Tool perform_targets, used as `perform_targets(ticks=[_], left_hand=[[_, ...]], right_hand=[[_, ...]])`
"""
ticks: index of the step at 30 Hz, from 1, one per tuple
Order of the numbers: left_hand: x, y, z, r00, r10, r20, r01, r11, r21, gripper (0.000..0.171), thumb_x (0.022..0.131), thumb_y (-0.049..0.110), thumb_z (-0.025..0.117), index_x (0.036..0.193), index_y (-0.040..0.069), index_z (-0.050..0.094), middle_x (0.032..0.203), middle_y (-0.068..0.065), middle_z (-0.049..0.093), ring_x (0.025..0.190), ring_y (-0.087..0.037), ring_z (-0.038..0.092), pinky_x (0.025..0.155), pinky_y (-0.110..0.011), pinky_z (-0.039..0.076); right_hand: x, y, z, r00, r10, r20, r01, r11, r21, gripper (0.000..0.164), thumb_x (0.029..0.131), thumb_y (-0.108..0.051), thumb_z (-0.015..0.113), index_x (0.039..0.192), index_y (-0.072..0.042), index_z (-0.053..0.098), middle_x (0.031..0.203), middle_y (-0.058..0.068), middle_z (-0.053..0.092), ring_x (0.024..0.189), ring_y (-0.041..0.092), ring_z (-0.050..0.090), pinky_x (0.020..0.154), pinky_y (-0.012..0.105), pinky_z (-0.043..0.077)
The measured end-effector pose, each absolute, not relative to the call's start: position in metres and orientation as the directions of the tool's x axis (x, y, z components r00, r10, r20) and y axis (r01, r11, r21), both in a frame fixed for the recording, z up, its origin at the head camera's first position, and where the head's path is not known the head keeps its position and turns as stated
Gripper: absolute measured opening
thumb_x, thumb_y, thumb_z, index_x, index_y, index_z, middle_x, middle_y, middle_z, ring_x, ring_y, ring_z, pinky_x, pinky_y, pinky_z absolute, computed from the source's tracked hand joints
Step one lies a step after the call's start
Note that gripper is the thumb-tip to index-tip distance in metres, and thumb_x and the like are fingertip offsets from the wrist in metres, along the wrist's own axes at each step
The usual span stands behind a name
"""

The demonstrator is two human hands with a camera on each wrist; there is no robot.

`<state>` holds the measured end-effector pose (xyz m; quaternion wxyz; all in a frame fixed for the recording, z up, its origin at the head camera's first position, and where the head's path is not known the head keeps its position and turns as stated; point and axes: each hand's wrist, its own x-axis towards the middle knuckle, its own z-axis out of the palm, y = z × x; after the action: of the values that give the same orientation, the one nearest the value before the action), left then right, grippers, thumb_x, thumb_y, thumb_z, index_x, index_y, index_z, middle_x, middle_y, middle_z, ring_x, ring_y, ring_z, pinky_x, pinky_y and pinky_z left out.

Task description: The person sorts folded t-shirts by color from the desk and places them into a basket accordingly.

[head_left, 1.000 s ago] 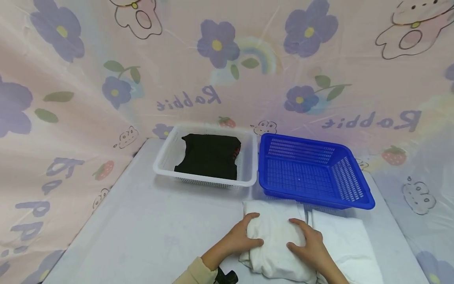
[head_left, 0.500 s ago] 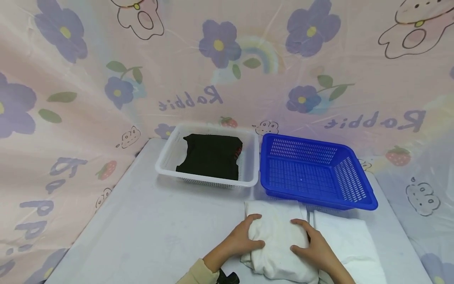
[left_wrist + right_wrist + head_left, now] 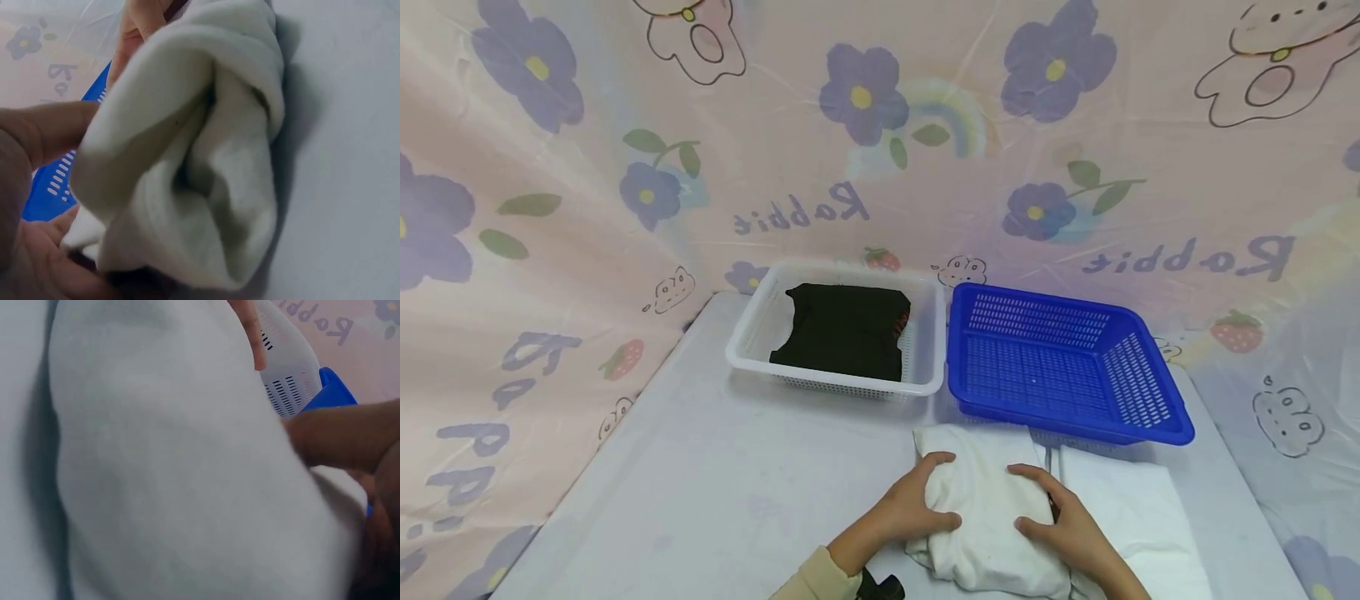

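My left hand [image 3: 913, 504] grips the left side of a thick, folded white cloth [image 3: 977, 500] near the table's front. On its right side my right hand [image 3: 1067, 521] holds it too, thumb and fingers spread on top. In the left wrist view, the cloth's rolled end [image 3: 187, 156] shows loose layers, with the left thumb [image 3: 56, 128] on it and other fingers below. The right wrist view is mostly filled by blurred white cloth [image 3: 175, 456]; the right hand [image 3: 350, 434] is at its edge. Whether the cloth is a garment I cannot tell.
Behind the cloth stands a blue plastic basket [image 3: 1037, 367] with nothing in it. Left of it, a white basket [image 3: 760, 333] holds a folded dark garment [image 3: 846, 329]. Another flat folded white cloth [image 3: 1135, 508] lies at the right. A patterned curtain [image 3: 940, 192] hangs behind the table.
Both hands stay on the white cloth almost in place. The right hand's fingers have shifted slightly on its top. The baskets have not moved.
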<state>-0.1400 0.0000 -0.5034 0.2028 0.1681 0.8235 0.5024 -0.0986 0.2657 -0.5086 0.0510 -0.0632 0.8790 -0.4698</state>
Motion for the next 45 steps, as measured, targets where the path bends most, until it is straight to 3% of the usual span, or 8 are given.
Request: perform_targets(ticks=[9, 15, 24, 28, 39, 45], left_hand=[[-0.139, -0.001, -0.503, -0.852, 0.503, -0.146, 0.079, 0.401, 0.913, 0.081, 0.072, 0.025, 0.081, 0.141, 0.036, 0.04, 0.137, -0.009, 0.053, 0.12, -0.023, 0.053, 0.095, -0.042, 0.045], [-0.134, -0.001, -0.501, -0.858, 0.506, -0.094, 0.115, 0.366, 0.924, 0.078, 0.072, 0.026, 0.081, 0.139, 0.037, 0.041, 0.134, -0.005, 0.054, 0.116, -0.017, 0.053, 0.093, -0.036, 0.045], [-0.126, -0.014, -0.483, -0.841, 0.541, -0.019, 0.18, 0.312, 0.933, 0.076, 0.074, 0.024, 0.078, 0.138, 0.041, 0.04, 0.136, 0.0, 0.052, 0.114, -0.012, 0.052, 0.092, -0.031, 0.044], [-0.124, -0.016, -0.475, -0.825, 0.564, 0.033, 0.198, 0.233, 0.952, 0.075, 0.076, 0.021, 0.076, 0.139, 0.04, 0.04, 0.133, 0.001, 0.052, 0.108, -0.007, 0.053, 0.09, -0.026, 0.045], [-0.138, -0.009, -0.444, -0.814, 0.555, 0.17, 0.229, 0.039, 0.973, 0.071, 0.079, 0.011, 0.073, 0.139, 0.035, 0.041, 0.141, 0.001, 0.045, 0.111, -0.011, 0.055, 0.089, -0.026, 0.047], [-0.155, 0.0, -0.419, -0.804, 0.559, 0.203, 0.257, 0.019, 0.966, 0.07, 0.082, 0.01, 0.071, 0.139, 0.036, 0.04, 0.142, 0.0, 0.042, 0.111, -0.013, 0.054, 0.087, -0.025, 0.048]], right_hand=[[-0.097, 0.264, -0.517, -0.993, -0.115, 0.011, -0.072, 0.544, -0.836, 0.06, 0.08, -0.016, 0.077, 0.134, -0.018, 0.052, 0.138, 0.012, 0.049, 0.103, -0.002, 0.055, 0.08, 0.02, 0.05], [-0.087, 0.259, -0.512, -0.996, -0.067, 0.059, -0.086, 0.566, -0.82, 0.054, 0.08, -0.017, 0.078, 0.13, -0.02, 0.057, 0.131, 0.009, 0.055, 0.097, -0.002, 0.058, 0.075, 0.021, 0.051], [-0.07, 0.246, -0.493, -0.984, -0.01, 0.176, -0.152, 0.552, -0.82, 0.05, 0.079, -0.009, 0.078, 0.125, -0.013, 0.061, 0.121, -0.015, 0.059, 0.1, -0.006, 0.057, 0.078, 0.013, 0.049], [-0.066, 0.245, -0.474, -0.978, -0.027, 0.208, -0.188, 0.556, -0.81, 0.05, 0.079, -0.006, 0.078, 0.125, -0.013, 0.06, 0.12, -0.019, 0.057, 0.101, -0.007, 0.056, 0.079, 0.01, 0.047], [-0.076, 0.26, -0.428, -0.941, -0.144, 0.306, -0.332, 0.557, -0.761, 0.061, 0.078, 0.002, 0.075, 0.134, -0.008, 0.053, 0.131, -0.018, 0.05, 0.108, -0.009, 0.052, 0.082, 0.007, 0.046], [-0.09, 0.269, -0.395, -0.945, -0.142, 0.296, -0.319, 0.605, -0.73, 0.063, 0.079, 0.0, 0.076, 0.136, -0.011, 0.051, 0.129, -0.012, 0.046, 0.101, -0.008, 0.053, 0.07, 0.016, 0.053]])
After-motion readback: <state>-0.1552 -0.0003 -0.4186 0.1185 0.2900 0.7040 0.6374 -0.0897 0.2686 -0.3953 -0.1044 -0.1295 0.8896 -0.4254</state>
